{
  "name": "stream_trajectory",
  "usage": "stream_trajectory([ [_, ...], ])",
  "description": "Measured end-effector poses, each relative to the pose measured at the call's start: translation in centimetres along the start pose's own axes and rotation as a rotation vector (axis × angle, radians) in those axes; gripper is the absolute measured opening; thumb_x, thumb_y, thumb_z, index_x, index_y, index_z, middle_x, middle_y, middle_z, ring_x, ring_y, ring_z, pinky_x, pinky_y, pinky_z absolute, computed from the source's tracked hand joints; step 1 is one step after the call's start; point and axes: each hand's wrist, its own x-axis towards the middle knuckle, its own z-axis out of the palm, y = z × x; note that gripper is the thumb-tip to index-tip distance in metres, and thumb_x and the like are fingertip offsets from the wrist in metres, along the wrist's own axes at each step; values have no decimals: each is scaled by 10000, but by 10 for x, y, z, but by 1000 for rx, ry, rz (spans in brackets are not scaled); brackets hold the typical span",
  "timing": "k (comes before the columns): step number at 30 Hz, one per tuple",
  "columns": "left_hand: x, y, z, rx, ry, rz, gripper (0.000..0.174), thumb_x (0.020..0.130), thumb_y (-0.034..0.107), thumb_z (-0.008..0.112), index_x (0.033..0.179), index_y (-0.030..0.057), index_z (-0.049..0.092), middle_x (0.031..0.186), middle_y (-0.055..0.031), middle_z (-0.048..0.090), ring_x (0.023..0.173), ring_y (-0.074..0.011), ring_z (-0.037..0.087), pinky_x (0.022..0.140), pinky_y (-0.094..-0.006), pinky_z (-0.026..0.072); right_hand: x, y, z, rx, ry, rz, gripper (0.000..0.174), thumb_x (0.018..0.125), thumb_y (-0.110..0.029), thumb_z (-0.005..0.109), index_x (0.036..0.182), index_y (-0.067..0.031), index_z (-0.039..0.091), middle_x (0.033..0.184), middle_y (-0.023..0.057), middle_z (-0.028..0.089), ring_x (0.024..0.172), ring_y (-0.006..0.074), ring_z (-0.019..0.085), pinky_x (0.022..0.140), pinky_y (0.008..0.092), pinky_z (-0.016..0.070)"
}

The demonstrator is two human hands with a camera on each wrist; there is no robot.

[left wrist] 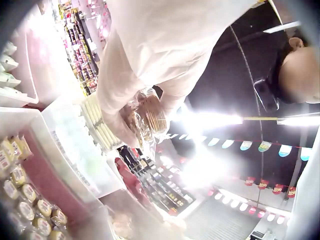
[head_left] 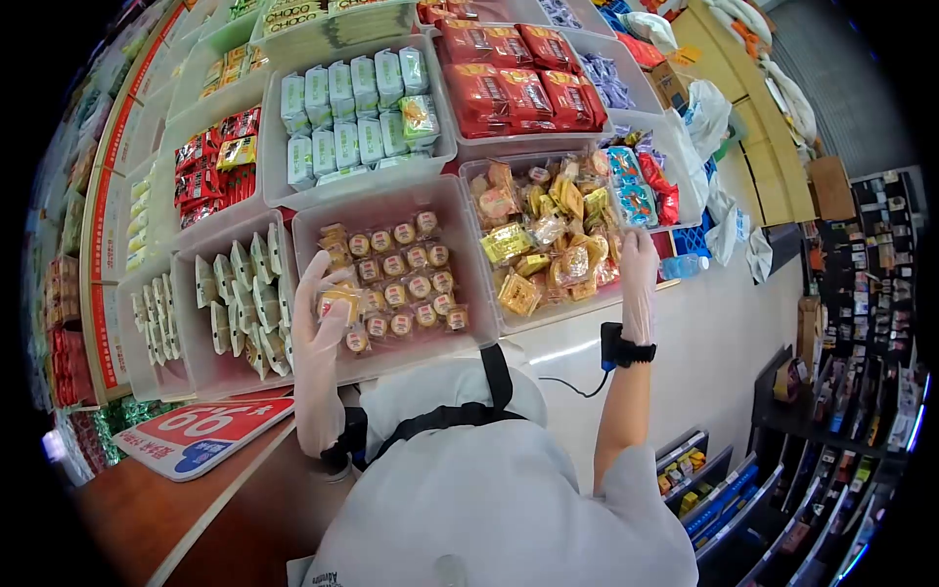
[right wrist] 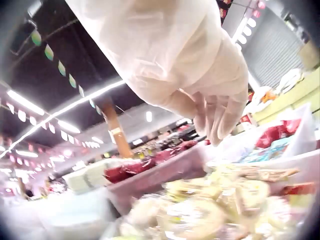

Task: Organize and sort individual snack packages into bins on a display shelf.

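Note:
My gloved left hand [head_left: 321, 338] pinches a clear-wrapped stack of thin biscuits [head_left: 339, 296] over the left side of a bin [head_left: 477, 293] of small round wrapped cakes [head_left: 394, 264]. In the left wrist view the hand [left wrist: 145, 55] has fingers and thumb around the wrapped biscuits [left wrist: 152, 116]. My gloved right hand [head_left: 640, 279] is at the right edge of the bin of mixed yellow packets [head_left: 562, 210]. The right wrist view shows this hand [right wrist: 200, 75] above the packets [right wrist: 200, 215], fingers bent downward and close together, holding nothing visible.
Bins of green-white packets [head_left: 367, 88], red bags [head_left: 509, 83] and beige packets [head_left: 245, 293] surround these two. A red price sign [head_left: 205, 430] lies at the lower left. A water bottle [head_left: 683, 266] is beyond the right hand, with shelves [head_left: 861, 323] further right.

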Motion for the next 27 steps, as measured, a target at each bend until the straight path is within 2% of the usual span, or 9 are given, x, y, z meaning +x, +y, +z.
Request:
stream_trajectory([
  [3, 2, -2, 1, 21, 12, 0, 528, 903, 134, 535, 1403, 42, 393, 1264, -103, 514, 1060, -127, 505, 910, -245, 401, 3, 22, 4, -221, 79, 204, 334, 931, -243, 480, 1048, 32, 628, 935, 228, 663, 859, 360, 634, 786, 396, 485],
  [6, 4, -11, -4, 41, -11, 2, 522, 905, 139, 538, 1398, 36, 399, 1262, -97, 513, 1070, -123, 491, 921, -247, 388, 11, 45, 14, -209, 59, 52, 299, 939, -221, 459, 1055, 5, 617, 1022, 229, 622, 972, 396, 589, 845, 441, 459],
  [9, 4, -14, -8, 33, -33, 6, 516, 906, 143, 543, 1390, 30, 406, 1265, -90, 512, 1089, -122, 478, 941, -251, 373, 12, 30, 20, -200, 40, -84, 291, 931, -212, 470, 1056, 2, 621, 1021, 229, 599, 969, 401, 571, 839, 445, 455],
  [14, 2, -11, -8, 21, 4, -27, 477, 903, 158, 554, 1346, 17, 445, 1304, -85, 498, 1139, -136, 469, 976, -265, 354, 35, 42, 41, -253, 46, -132, 276, 909, -203, 500, 1061, -14, 629, 1035, 223, 594, 969, 394, 574, 831, 445, 464],
  [17, 5, -16, -14, 77, -17, 19, 434, 901, 168, 557, 1299, 12, 478, 1333, -90, 482, 1182, -158, 456, 1005, -286, 334, 24, 8, 39, -264, 66, -100, 289, 891, -218, 532, 1044, 2, 639, 997, 216, 624, 952, 361, 590, 846, 411, 460],
  [20, 6, -17, -16, 66, 0, 38, 383, 898, 167, 562, 1244, 12, 512, 1342, -104, 474, 1213, -178, 437, 1026, -306, 314, 12, -19, 25, -350, 30, 3, 373, 912, -305, 512, 1080, 10, 622, 1083, 229, 611, 979, 372, 595, 842, 415, 470],
  [22, 7, -20, -19, 105, -13, 48, 345, 893, 156, 564, 1206, 14, 534, 1348, -119, 468, 1242, -192, 418, 1047, -323, 294, 4, -32, 17, -415, -269, 302, 465, 931, -388, 469, 1104, 23, 601, 1118, 258, 603, 1021, 394, 594, 841, 430, 477],
  [23, 7, -19, -19, 104, -12, 47, 345, 893, 156, 564, 1206, 14, 534, 1348, -119, 468, 1242, -192, 418, 1047, -323, 294, -1, -9, 27, -365, -265, 230, 536, 936, -440, 443, 1115, 47, 574, 1078, 301, 610, 1021, 425, 596, 851, 456, 476],
  [27, 6, -17, -14, 51, 23, 40, 311, 887, 141, 567, 1173, 20, 555, 1350, -123, 466, 1246, -200, 417, 1062, -330, 280, -33, -41, 42, -399, -300, 157, 557, 935, -431, 459, 1173, 68, 522, 1024, 322, 617, 1010, 446, 590, 859, 478, 467],
])
